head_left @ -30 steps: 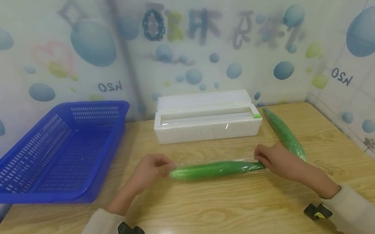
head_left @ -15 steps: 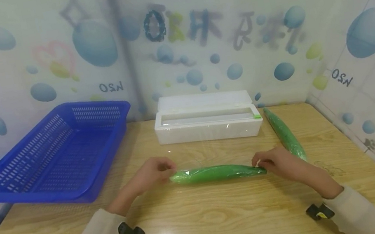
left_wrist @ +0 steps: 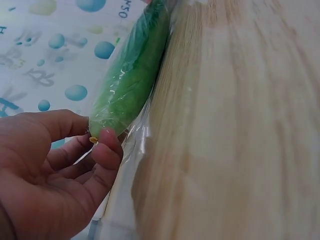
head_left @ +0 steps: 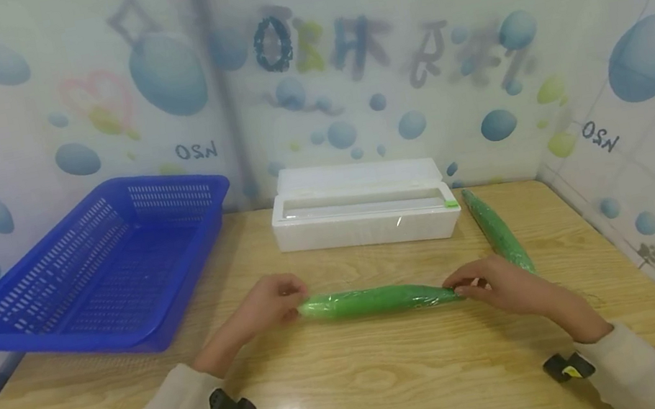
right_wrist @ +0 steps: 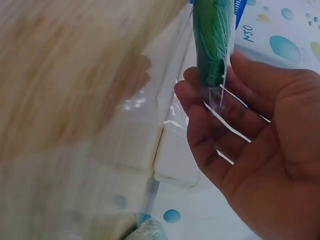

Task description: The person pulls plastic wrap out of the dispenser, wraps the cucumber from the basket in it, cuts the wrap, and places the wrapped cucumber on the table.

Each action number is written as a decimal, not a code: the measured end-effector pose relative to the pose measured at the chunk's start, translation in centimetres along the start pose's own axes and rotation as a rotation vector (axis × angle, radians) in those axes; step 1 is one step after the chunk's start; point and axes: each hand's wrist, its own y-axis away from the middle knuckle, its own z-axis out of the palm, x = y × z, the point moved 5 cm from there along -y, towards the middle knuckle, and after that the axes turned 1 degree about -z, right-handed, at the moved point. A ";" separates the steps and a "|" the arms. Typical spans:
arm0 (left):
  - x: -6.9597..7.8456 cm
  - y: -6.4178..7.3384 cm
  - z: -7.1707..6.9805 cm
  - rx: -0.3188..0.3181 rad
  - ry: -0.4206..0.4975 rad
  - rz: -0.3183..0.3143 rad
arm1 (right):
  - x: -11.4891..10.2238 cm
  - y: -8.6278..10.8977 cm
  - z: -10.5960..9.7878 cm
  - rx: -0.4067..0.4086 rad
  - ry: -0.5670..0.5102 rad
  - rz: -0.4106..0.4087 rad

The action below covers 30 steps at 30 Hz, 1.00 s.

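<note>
A green cucumber (head_left: 377, 300) in clear cling film (left_wrist: 140, 132) lies crosswise on the wooden table. At its pale end, which bears a small yellow tip, my left hand (head_left: 263, 305) curls thumb and fingers round it. My right hand (head_left: 502, 285) has its fingers about the dark, narrower end. In the right wrist view, a short tail of film (right_wrist: 216, 97) hangs past that end between the right hand's thumb and fingers. The left wrist view shows loose film under the cucumber's side.
Behind the cucumber stands a long white cling film box (head_left: 365, 228) with its lid up. A second wrapped cucumber (head_left: 497, 231) lies to the right, near my right hand. On the left is a blue perforated basket (head_left: 157, 340). A patterned wall borders the table (head_left: 360, 389).
The cucumber has shifted slightly and turned between my hands. My right fingers have moved from a tight pinch to a looser curl at its end. Basket and box stay put.
</note>
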 end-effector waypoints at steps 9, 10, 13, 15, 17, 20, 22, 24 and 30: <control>0.1 -0.1 -0.1 0.046 0.007 -0.037 | 0.7 -0.4 0.3 0.050 -0.029 0.007; 0.0 -0.1 -0.1 0.049 0.009 -0.039 | 0.8 -0.4 0.3 0.054 -0.031 0.009; 0.1 -0.1 -0.4 0.067 -0.044 -0.025 | 1.1 -0.4 0.4 0.052 -0.040 0.017; 0.2 -0.1 -0.6 0.090 -0.101 0.003 | 1.3 -0.4 0.5 0.050 -0.043 0.026; 0.6 0.0 -1.0 0.143 -0.180 0.049 | 1.5 -0.5 0.5 0.055 -0.039 0.030; 1.6 0.1 -1.5 0.249 -0.243 0.168 | 1.6 -0.6 0.7 0.057 -0.025 0.036; 2.4 0.1 -1.6 0.290 -0.270 0.283 | 1.6 -0.6 0.7 0.060 -0.016 0.037; 3.2 0.0 -1.2 0.258 -0.286 0.386 | 1.6 -0.6 0.6 0.062 -0.012 0.039; 2.4 -0.4 0.6 -0.006 -0.314 0.350 | 1.8 -0.7 0.6 0.055 -0.021 0.058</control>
